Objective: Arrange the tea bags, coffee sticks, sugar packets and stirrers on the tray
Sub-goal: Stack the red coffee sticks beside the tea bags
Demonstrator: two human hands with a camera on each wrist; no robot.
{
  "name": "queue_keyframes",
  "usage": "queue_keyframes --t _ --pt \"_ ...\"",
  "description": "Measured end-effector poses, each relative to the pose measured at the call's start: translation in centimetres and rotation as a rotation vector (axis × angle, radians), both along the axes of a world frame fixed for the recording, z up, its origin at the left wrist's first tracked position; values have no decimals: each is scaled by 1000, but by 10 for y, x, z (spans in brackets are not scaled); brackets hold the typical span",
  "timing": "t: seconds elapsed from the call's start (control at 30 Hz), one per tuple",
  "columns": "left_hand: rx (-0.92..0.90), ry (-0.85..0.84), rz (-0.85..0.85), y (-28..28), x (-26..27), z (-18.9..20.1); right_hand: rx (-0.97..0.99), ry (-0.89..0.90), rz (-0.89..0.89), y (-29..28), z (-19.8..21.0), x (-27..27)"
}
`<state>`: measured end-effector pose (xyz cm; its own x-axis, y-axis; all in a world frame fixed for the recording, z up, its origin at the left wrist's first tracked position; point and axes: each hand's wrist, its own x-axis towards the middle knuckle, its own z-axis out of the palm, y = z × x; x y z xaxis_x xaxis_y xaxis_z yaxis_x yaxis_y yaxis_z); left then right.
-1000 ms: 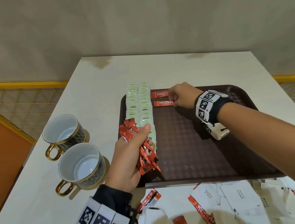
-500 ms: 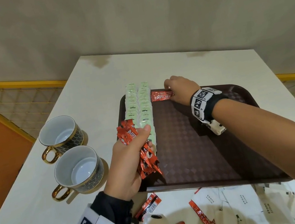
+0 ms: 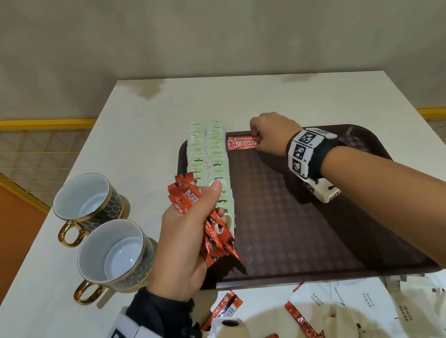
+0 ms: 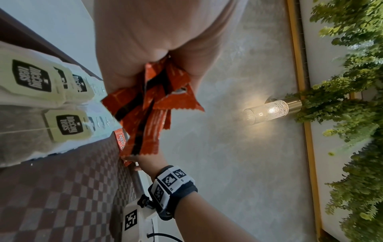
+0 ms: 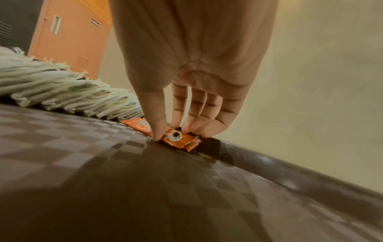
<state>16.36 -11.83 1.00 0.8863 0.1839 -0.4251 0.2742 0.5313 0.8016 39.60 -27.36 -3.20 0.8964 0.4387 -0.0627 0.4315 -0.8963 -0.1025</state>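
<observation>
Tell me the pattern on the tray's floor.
Dark brown checkerboard on the tray; clearest in the head view.

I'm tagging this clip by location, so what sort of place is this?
Likely a hotel or café-style hospitality space, though that's a guess: a brown serving tray lined with tea bags, two gold-handled cups beside it, and a glass wall lamp next to decorative greenery.

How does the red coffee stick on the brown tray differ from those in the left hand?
The single red coffee stick lies flat on the brown tray, pinched by the right hand; the bunch of red coffee sticks is held above it in the left hand. Same red wrappers.
</observation>
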Motion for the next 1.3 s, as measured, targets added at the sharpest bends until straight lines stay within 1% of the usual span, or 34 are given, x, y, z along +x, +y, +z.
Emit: queue_keyframes --t 0.27,0.33,0.4,0.5,0.57,0.63,0.67,0.7,0.73,0.77,0.83,0.9,1.0,1.13,1.2,1.3 --pt "-14 -2 -13 1 0 -8 -7 1 -12 1 3 -3" --pt "-44 -3 -39 1 1 -6 5 13 -19 0 6 -2" --pt "-113 -7 -65 1 3 -4 62 21 -25 1 13 -3" --pt "-256 21 -85 3 11 -3 241 20 -23 3 33 -18" --pt "-314 52 -79 3 14 -4 467 66 -42 4 48 -44" --pt "-334 42 -85 0 17 -4 749 229 -80 2 62 -83" --pt "-325 29 -90 -1 17 -3 861 341 -101 0 69 -106" --pt "-295 16 -102 -2 16 -2 933 448 -116 -2 74 -127" --pt "-252 1 -115 -4 15 -1 956 525 -115 -3 78 -148" --pt "-211 -20 -132 -6 12 0 940 563 -98 -4 80 -166" --pt "-181 -60 -154 -10 7 5 873 544 -50 -3 81 -193" --pt "-183 -78 -151 -15 0 11 860 475 -54 -3 79 -209" --pt "-161 -78 -141 -21 -10 20 952 474 -103 -8 76 -218" --pt "-156 -103 -177 -25 -20 23 1094 592 -180 -14 81 -227" --pt "-133 -129 -184 -25 -25 22 1116 556 -188 -17 84 -231" --pt "-86 -136 -132 -18 -23 20 1117 492 -161 -21 87 -239"
